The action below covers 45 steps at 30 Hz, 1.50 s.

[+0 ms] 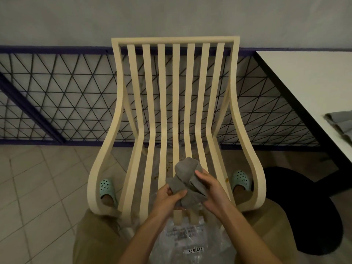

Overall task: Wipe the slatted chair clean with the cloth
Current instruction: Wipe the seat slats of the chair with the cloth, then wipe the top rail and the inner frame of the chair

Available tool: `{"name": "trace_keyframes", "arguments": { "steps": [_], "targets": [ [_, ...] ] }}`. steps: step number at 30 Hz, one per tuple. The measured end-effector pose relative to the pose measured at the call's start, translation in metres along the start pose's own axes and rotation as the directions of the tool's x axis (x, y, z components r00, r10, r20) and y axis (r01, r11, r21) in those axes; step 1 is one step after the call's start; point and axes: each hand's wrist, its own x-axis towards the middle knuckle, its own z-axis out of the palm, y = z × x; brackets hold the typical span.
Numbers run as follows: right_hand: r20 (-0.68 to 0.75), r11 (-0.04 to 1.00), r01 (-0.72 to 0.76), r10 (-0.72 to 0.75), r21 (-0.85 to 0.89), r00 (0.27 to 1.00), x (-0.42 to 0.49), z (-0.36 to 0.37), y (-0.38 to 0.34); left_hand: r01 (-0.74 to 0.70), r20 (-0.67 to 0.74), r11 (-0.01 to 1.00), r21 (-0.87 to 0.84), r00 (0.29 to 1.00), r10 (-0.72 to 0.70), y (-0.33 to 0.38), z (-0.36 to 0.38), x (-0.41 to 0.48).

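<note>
Chair faces the wearer, cream slats running from the back down into the seat, set against a wire-mesh railing. Cloth is grey, bunched, and held over the front-centre seat slats; can't tell if it touches them. Both hands are on it: left hand has its thumb across the lower fold w/ fingers curled under, right hand has fingers wrapped round the right side. Reads as refolding the cloth, wiping proper not yet begun. To do it well, prob. fold to a flat pad w/ a clean face out and run it along each slat lengthways, not across, so the gaps don't snag it. Do edges too. An orange spot on the right side of the seat and specks on the left-centre slats likely need extra pressure. Only container is a clear plastic bag, low in view nr the seat front, w/ a white label. It's crumpled, contents can't be made out. A table stands at right w/ a folded grey fabric on it.
</note>
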Motion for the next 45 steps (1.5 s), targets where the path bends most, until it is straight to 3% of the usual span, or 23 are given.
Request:
{"name": "trace_keyframes", "arguments": {
  "steps": [6, 12, 15, 19, 21, 23, 25, 27, 30, 34, 38, 45],
  "targets": [
    [-0.067, 0.998, 0.053, -0.056, -0.041, 0.996, 0.005, -0.005, -0.003, -0.088, -0.117, 0.995, -0.042, 0.99, 0.083, 0.011, -0.004, -0.003],
    [-0.109, 0.976, -0.107, 0.088, -0.189, 0.99, -0.002, -0.014, 0.004, -0.218, -0.073, 0.944, 0.246, 0.967, 0.242, 0.029, -0.021, 0.003],
    [-0.172, 0.975, -0.131, 0.1, -0.18, 0.98, 0.006, -0.021, 0.012, -0.274, -0.044, 0.922, 0.275, 0.954, 0.296, 0.037, -0.026, 0.006],
    [-0.099, 0.991, -0.044, 0.032, -0.125, 0.995, 0.009, -0.02, 0.006, -0.154, -0.088, 0.973, 0.174, 0.981, 0.171, 0.039, -0.04, 0.011],
    [-0.079, 0.977, -0.005, -0.013, -0.215, 0.997, 0.007, -0.015, 0.001, -0.068, -0.072, 0.995, 0.077, 0.995, 0.074, 0.032, -0.047, 0.011],
    [-0.114, 0.871, 0.008, -0.073, -0.491, 0.991, 0.006, -0.007, -0.003, -0.042, -0.04, 0.999, 0.031, 0.998, 0.044, 0.025, -0.051, 0.008],
    [-0.124, 0.619, -0.003, -0.153, -0.785, 0.98, 0.007, -0.003, -0.003, -0.045, -0.013, 0.999, -0.005, 0.999, 0.045, 0.021, -0.05, 0.006],
    [-0.076, 0.473, 0.012, -0.167, -0.881, 0.983, 0.008, -0.002, 0.003, -0.047, -0.01, 0.998, -0.036, 0.999, 0.047, 0.019, -0.047, 0.006],
    [0.01, 0.525, 0.055, -0.089, -0.849, 0.996, 0.008, 0.004, 0.017, -0.055, -0.025, 0.998, -0.041, 0.998, 0.054, 0.019, -0.041, 0.007],
    [0.015, 0.58, 0.108, -0.163, -0.807, 0.986, 0.015, 0.004, 0.029, -0.073, -0.073, 0.997, -0.004, 0.995, 0.072, 0.017, -0.039, 0.009],
    [-0.103, 0.763, 0.028, -0.123, -0.645, 0.987, 0.02, -0.002, 0.028, -0.076, -0.099, 0.997, -0.01, 0.992, 0.074, 0.016, -0.043, 0.008],
    [-0.162, 0.801, -0.123, 0.033, -0.585, 0.986, 0.02, -0.013, 0.032, -0.032, -0.092, 0.998, -0.063, 0.995, 0.026, 0.014, -0.039, 0.006]
  ]
}}
